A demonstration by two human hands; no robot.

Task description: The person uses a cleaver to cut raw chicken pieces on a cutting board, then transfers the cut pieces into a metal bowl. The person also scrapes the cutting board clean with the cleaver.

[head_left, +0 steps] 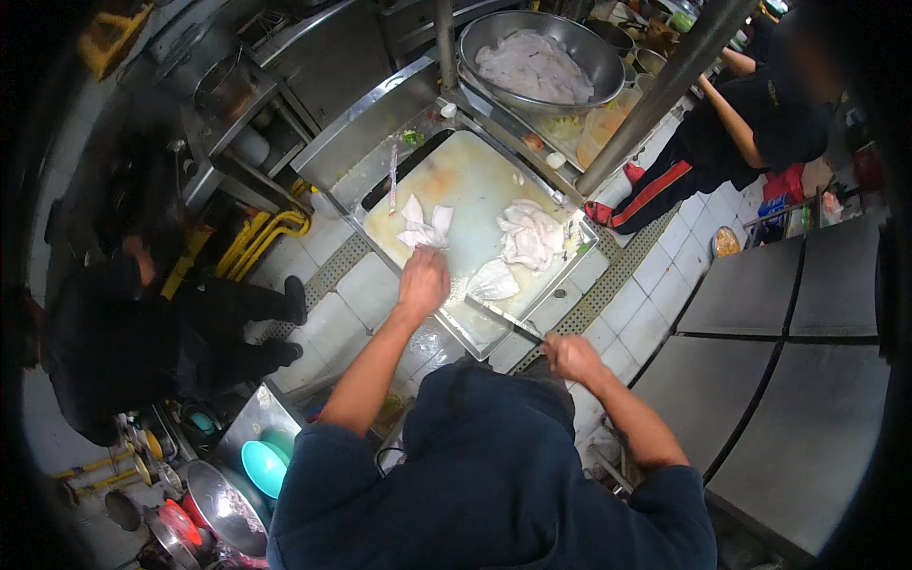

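My right hand [573,359] is wrapped round the dark handle of a knife [503,319]. Its blade points up and left across the near part of a white cutting board [468,169], the tip beside a single flat white squid piece [494,282]. To the left, my left hand [425,282] has its fingers curled at the near edge of a small group of cut squid pieces [425,220], pinching the lowest one; the fingertips are partly hidden. A larger heap of white squid [530,234] lies on the board's right side.
A big steel bowl [540,59] of white squid stands beyond the board. A slanting metal post [665,95] rises at the right. One person [171,332] stands left, another [760,114] far right. Bowls, including a turquoise one [265,465], sit lower left; steel cabinets [798,361] are right.
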